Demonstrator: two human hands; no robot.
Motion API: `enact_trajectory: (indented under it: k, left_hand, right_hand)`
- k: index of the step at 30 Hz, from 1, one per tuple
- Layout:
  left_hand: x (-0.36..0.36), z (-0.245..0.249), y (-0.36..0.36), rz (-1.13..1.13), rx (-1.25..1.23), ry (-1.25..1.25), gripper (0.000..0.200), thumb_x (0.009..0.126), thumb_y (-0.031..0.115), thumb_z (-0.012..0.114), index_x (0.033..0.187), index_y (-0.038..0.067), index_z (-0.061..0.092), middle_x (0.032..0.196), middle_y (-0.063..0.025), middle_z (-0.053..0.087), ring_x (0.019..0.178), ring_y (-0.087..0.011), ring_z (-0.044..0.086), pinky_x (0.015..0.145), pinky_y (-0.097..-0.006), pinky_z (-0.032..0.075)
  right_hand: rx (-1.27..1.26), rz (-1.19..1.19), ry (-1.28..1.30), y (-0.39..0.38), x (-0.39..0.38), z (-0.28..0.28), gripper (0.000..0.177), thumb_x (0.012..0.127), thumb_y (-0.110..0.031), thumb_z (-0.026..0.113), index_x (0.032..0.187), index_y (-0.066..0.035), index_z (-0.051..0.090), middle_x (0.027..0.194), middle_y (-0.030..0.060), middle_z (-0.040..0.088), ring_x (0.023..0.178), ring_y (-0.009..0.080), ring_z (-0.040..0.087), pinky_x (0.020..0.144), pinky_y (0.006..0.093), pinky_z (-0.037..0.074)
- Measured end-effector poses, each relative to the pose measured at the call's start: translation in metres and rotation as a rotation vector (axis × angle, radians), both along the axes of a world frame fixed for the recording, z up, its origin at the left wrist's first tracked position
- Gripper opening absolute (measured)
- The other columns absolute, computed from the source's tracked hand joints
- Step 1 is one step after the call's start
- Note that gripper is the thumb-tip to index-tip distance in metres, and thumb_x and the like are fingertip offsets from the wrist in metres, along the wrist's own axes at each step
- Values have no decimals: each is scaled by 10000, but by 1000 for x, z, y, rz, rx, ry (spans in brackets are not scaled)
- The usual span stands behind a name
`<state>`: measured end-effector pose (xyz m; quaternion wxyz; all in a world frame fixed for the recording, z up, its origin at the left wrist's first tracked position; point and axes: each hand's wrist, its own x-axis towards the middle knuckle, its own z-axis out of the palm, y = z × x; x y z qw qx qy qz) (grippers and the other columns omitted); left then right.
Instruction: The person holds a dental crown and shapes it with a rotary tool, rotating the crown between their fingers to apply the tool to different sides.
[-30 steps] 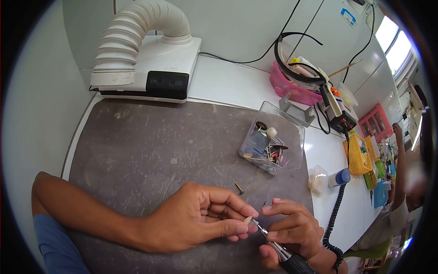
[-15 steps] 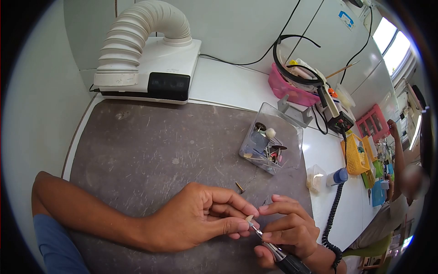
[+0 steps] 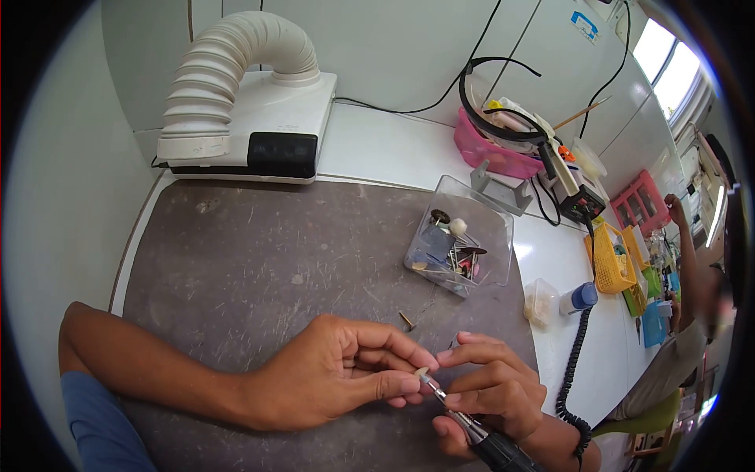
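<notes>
- Head view, lower centre: left hand (image 3: 334, 381) pinches small pale piece (image 3: 422, 370) between thumb and fingertips.
- Lower right of centre: right hand (image 3: 503, 389) has fingers wrapped round rotary handpiece (image 3: 503, 452), bit at the piece.
- Right of centre: clear plastic box (image 3: 495, 224).

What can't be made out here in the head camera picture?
All in the head view:
Pale piece: partly covered by the left hand; surface detail too small.
Rotary handpiece: rear end cut off by bottom edge.
Clear box: lower contents hidden beneath upper ones.
Co-worker: head blurred.
</notes>
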<state>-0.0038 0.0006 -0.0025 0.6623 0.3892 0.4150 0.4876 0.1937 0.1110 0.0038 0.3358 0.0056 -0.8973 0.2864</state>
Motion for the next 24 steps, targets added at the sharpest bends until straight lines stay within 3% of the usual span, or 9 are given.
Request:
enact_trajectory:
  k: [24]
  left_hand:
    - [0, 0, -1, 3, 3, -24, 260, 932, 40, 596, 1168, -67, 576, 1021, -162, 679, 958, -158, 661, 852, -272, 547]
  right_hand:
    - [-14, -51, 2, 0, 1, 0, 285, 662, -87, 832, 852, -80, 619, 780, 49, 666, 920, 283, 694, 884, 457, 531]
